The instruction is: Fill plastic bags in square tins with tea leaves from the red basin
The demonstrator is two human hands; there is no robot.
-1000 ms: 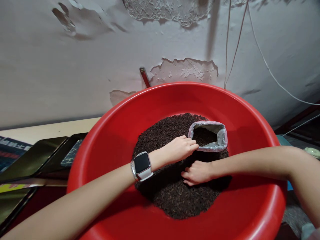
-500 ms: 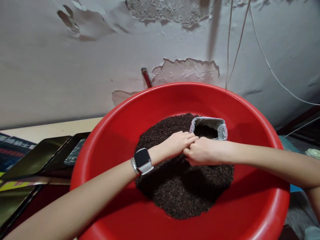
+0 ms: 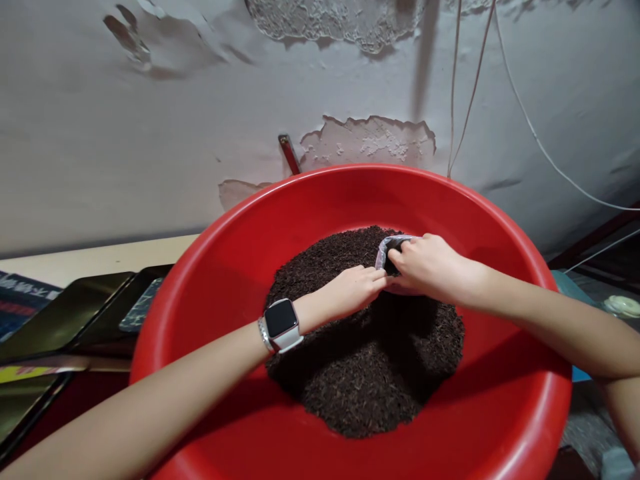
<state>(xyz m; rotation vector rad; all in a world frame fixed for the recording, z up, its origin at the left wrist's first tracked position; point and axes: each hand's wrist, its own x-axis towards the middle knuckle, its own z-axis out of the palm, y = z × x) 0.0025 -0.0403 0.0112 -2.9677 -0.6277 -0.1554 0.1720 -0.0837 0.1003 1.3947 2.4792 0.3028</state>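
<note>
Small silvery bag (image 3: 387,248) at about 1 o'clock in the big red tub (image 3: 210,280), standing on top of the dark pile of little bits (image 3: 365,360), mouth facing up. Only a small piece of bag showing, so long side hard to tell.

Right hand (image 3: 430,267) right over the bag's mouth, fingers curled down, looking like a fistful of dark bits going in; how tightly closed, cannot tell. Nearer to the bag than the other hand, covering most of it.

Left hand (image 3: 355,288) just at 9 o'clock from the bag, fingers bunched together, fingertips pinching the bag's near edge and touching the right hand. White watch (image 3: 280,323) on that wrist.

Counted: 1 bag, 1 tub, 1 pile, 2 hands, 1 watch.

Outside the tub, at 9 o'clock, a few flat shiny dark packets (image 3: 65,320) on a table. Behind, a peeling wall (image 3: 150,133) with thin wires (image 3: 530,127) hanging at 1 o'clock.
</note>
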